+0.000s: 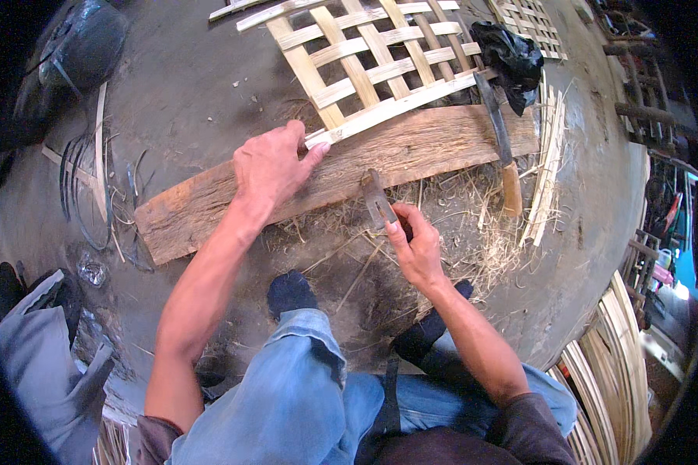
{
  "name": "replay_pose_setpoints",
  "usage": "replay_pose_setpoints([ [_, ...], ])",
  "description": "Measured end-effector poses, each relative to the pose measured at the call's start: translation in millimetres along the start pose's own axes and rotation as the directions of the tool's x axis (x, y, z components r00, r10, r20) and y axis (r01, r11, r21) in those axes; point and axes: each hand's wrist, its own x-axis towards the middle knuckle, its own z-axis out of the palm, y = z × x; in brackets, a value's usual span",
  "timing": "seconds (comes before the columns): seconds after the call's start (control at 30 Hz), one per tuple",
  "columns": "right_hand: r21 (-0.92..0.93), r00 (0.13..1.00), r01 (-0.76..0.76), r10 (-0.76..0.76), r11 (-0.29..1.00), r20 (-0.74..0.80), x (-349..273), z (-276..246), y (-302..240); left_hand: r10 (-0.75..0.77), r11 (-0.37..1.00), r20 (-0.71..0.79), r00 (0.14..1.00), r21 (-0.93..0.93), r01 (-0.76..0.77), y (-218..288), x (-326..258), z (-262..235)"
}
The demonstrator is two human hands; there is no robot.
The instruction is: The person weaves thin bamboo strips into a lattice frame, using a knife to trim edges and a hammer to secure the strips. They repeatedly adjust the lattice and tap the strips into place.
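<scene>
A woven lattice panel of pale split-bamboo strips (pixel 399 90) lies at the top, its near edge over a rough wooden plank (pixel 202 203). My left hand (pixel 273 164) is closed on the panel's near-left corner, thumb on the end of the edge strip; some of its fingers are hidden. My right hand (pixel 417 246) grips a flat, slotted metal blade (pixel 378 198) between thumb and fingers. The blade's far end is at the plank's near edge. To the right, a long knife (pixel 498 128) with a wooden handle lies across the plank, apart from both hands.
Black plastic (pixel 512 58) is bunched by the panel's right corner. Shavings (pixel 481 252) litter the ground between plank and feet. Loose strips (pixel 549 159) lie right of the knife, and bundled strips (pixel 616 372) at lower right. Dark curved bands (pixel 81 194) are left of the plank.
</scene>
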Motion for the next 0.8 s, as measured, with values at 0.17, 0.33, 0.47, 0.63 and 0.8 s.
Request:
replay_pose_setpoints([
  [0.17,-0.064,1.0,0.006,-0.006,0.998,-0.006,0.8,-4.0,0.0,0.192,0.976,-0.274,0.942,-0.047,-0.212,-12.6,4.0,15.1],
  [0.33,-0.212,0.977,0.213,-0.206,0.954,0.055,9.3,-12.3,0.0,0.231,0.953,-0.407,0.884,-0.089,-0.29,-21.0,3.4,36.8],
  [0.47,-0.385,0.926,0.377,-0.334,0.843,0.177,30.0,-23.0,-12.3,0.154,0.955,-0.436,0.887,-0.164,-0.247,-23.5,1.4,46.8],
  [0.63,-0.436,0.833,0.553,-0.449,0.71,0.323,41.0,-31.1,1.0,0.177,0.953,-0.507,0.844,-0.125,-0.275,-22.4,0.1,51.7],
  [0.8,-0.487,0.79,0.61,-0.429,0.626,0.438,13.5,-46.6,49.7,0.168,0.952,-0.463,0.87,-0.153,-0.265,-18.0,2.7,53.9],
])
